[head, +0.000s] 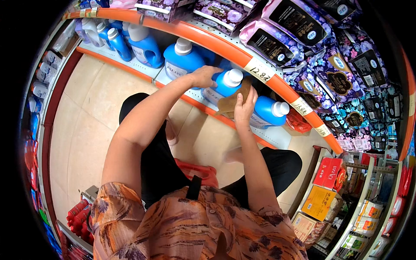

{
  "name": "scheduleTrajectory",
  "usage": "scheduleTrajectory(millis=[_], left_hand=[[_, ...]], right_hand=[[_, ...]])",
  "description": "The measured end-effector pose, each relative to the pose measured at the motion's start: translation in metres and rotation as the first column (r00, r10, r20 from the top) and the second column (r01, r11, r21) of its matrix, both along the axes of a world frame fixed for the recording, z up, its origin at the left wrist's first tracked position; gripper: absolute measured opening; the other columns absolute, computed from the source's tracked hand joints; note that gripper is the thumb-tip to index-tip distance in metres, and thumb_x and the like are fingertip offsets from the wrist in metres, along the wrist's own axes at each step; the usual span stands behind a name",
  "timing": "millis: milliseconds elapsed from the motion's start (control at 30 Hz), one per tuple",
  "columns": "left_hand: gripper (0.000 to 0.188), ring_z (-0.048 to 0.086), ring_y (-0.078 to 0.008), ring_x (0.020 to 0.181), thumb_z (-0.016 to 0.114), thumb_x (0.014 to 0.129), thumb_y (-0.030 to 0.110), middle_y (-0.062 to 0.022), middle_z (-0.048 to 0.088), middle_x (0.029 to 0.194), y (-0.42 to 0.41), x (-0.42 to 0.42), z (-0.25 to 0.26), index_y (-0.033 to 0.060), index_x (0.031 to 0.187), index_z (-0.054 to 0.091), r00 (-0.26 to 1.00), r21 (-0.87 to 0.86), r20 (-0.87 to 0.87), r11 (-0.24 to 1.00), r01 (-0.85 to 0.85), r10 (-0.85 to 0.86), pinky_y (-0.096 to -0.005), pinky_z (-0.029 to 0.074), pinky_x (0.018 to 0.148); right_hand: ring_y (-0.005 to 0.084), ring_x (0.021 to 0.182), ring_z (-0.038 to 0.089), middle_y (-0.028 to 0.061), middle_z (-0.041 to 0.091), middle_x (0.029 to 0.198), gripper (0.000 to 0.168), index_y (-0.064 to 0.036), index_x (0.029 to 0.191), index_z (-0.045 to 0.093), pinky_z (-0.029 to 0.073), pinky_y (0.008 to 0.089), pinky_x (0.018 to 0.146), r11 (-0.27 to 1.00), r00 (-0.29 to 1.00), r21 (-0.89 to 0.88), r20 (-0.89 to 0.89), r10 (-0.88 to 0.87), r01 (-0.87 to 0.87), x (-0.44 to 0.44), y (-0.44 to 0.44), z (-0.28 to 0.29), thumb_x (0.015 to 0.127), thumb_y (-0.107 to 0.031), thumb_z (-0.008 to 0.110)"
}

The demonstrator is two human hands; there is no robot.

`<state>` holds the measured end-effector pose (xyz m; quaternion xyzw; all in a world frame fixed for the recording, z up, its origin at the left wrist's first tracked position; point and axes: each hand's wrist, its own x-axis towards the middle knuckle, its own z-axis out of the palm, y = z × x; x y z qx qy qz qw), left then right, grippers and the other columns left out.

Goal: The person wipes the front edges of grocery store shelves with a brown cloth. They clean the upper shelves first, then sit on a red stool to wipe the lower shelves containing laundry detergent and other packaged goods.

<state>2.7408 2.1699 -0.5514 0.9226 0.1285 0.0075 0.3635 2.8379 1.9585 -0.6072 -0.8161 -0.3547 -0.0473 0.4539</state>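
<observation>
My left hand (205,77) rests its fingers on the left side of a blue detergent bottle with a white cap (233,78), on the bottom shelf. My right hand (245,105) presses a brown cloth (230,103) against that bottle's right side. Another blue bottle (268,111) stands just right of the right hand, its white cap tilted towards the right. To the left of my left hand is a large blue bottle with a grey-white cap (183,58). Part of the bottle between my hands is hidden by the cloth.
An orange shelf edge with price tags (224,42) runs above the bottles, with tissue packs (269,42) on the shelf over it. More detergent bottles (143,48) stand at the left. A red plastic stool (201,170) is beneath me. Boxed goods (318,203) fill a rack at the right.
</observation>
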Motion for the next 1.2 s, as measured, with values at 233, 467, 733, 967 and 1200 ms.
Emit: scheduleTrajectory(millis=[233,467,733,967,1200], left_hand=[[0.068,0.05,-0.0366,0.125,0.073,0.077,0.015,-0.0239,0.052,0.135,0.0,0.0,-0.001,0.0014,0.138,0.047,1.0,-0.006,-0.012,1.0,0.0,0.0,-0.0398,0.038,0.107],[0.064,0.051,-0.0373,0.124,0.071,0.08,0.015,-0.0241,0.052,0.135,-0.002,0.006,0.001,0.0017,0.138,0.047,1.0,-0.047,-0.002,0.999,-0.016,0.016,-0.04,0.039,0.107],[0.055,0.051,-0.0345,0.124,0.063,0.083,0.018,-0.021,0.054,0.134,0.005,0.002,-0.007,0.0021,0.134,0.052,0.999,-0.077,0.008,0.996,-0.037,0.038,-0.0385,0.04,0.106],[0.051,0.053,-0.0363,0.122,0.062,0.086,0.02,-0.0236,0.055,0.131,0.007,0.005,-0.011,0.0004,0.133,0.052,0.998,-0.088,0.06,0.996,-0.013,0.018,-0.0396,0.04,0.104],[0.047,0.053,-0.034,0.122,0.061,0.086,0.022,-0.0206,0.055,0.132,0.009,0.013,-0.006,0.0003,0.127,0.058,0.997,-0.17,0.001,0.982,-0.079,0.08,-0.0379,0.041,0.104]], right_hand=[[0.045,0.13,0.034,0.0292,0.032,0.141,0.061,0.008,0.139,0.032,0.029,0.0464,0.11,0.973,0.972,0.068,-0.097,-0.213,0.219,-0.024,-0.02,-0.05,0.09,-0.014,0.06],[0.0395,0.123,0.044,0.024,0.048,0.131,0.057,0.006,0.131,0.046,0.034,0.042,0.105,0.974,0.862,-0.167,-0.46,-0.213,0.152,-0.024,-0.045,-0.101,0.082,-0.014,0.07],[0.0339,0.115,0.048,0.0176,0.05,0.122,0.04,0.001,0.121,0.054,0.037,0.0405,0.102,0.968,0.989,0.206,-0.08,-0.128,0.142,-0.034,-0.023,0.033,0.084,-0.009,0.067],[0.0419,0.12,0.041,0.0237,0.039,0.128,0.046,0.003,0.125,0.042,0.036,0.0462,0.103,0.992,0.988,0.111,0.136,-0.072,0.057,-0.045,-0.004,-0.02,0.085,-0.007,0.064],[0.0411,0.12,0.046,0.0202,0.047,0.127,0.041,0.0,0.121,0.052,0.041,0.0461,0.1,0.93,0.97,-0.279,-0.033,0.239,-0.239,-0.061,-0.045,-0.079,0.081,0.001,0.063]])
